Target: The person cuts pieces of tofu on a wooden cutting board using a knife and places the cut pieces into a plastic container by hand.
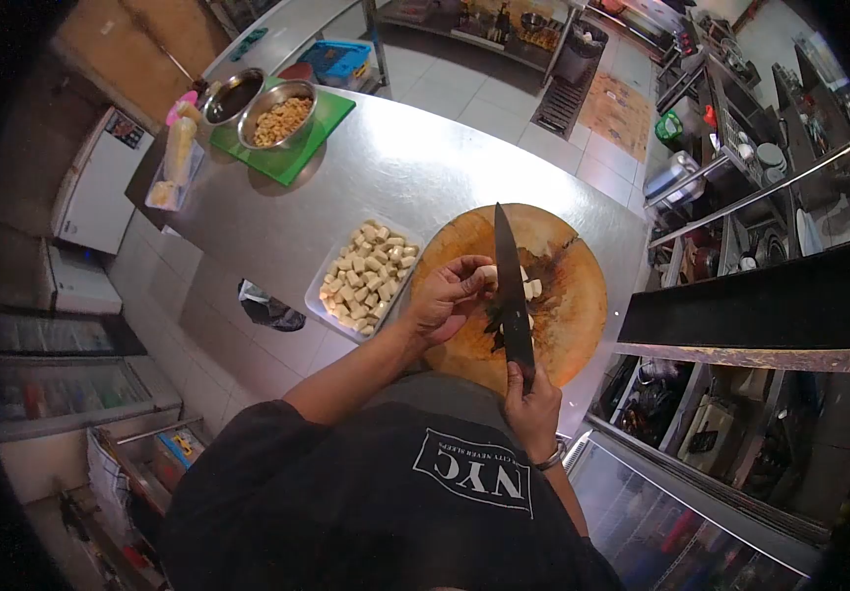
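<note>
Though broad, pointed knife (metal).

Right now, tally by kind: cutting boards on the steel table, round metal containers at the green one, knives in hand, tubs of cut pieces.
Cutting boards: 2, round wooden board and green board
Round metal containers: 2, crumb-filled bowl and dark-filled container
Knife: 1, in the right hand
Tub: 1
Total: 6

Long dark knife, pale cut pieces beside it, round wooden board beneath
</note>
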`<state>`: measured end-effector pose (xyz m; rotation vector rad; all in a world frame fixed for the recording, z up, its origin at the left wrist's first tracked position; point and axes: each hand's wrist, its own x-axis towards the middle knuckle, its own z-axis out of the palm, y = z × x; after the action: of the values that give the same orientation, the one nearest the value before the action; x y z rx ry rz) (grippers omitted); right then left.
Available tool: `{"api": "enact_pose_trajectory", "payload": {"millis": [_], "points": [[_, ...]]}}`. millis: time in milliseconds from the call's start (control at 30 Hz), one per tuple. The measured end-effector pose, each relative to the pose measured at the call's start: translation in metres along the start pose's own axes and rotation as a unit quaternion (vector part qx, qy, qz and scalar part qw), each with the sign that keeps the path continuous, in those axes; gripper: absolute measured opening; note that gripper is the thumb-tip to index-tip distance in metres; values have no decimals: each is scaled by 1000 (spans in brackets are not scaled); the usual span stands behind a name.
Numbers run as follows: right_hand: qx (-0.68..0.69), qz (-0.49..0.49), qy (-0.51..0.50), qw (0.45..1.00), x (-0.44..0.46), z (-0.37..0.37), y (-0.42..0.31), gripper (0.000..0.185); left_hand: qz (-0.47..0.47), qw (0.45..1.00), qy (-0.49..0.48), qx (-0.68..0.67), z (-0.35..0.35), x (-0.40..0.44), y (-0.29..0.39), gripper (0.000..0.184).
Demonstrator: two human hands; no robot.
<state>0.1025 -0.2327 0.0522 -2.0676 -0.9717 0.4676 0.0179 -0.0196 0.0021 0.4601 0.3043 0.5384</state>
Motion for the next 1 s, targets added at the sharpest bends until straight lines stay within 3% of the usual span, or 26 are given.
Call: {"api": "enact_pose_trajectory", "payload": {"millis": [600,767,833,900,933,1000], "points": [[12,-26,-14,999,2,2,0,22,-57,981,-38,183,8,-18,-1,24],[26,-2,-41,999,7,5,-2,24,-20,971,-2,239,-8,-25,15,24],[6,-56,18,998,6,7,5,24,1,968,8,249,-22,-27,33,23],[28,-35,19,999,7,4,3,23,77,910,130,386,-51,-25,55,24],[48,-15,22,998,7,2,2,22,76,910,130,385,-66,-27,70,24],[41,-1,29,999,5,2,3,21,4,824,196,531,-86,-30,90,33]]}}
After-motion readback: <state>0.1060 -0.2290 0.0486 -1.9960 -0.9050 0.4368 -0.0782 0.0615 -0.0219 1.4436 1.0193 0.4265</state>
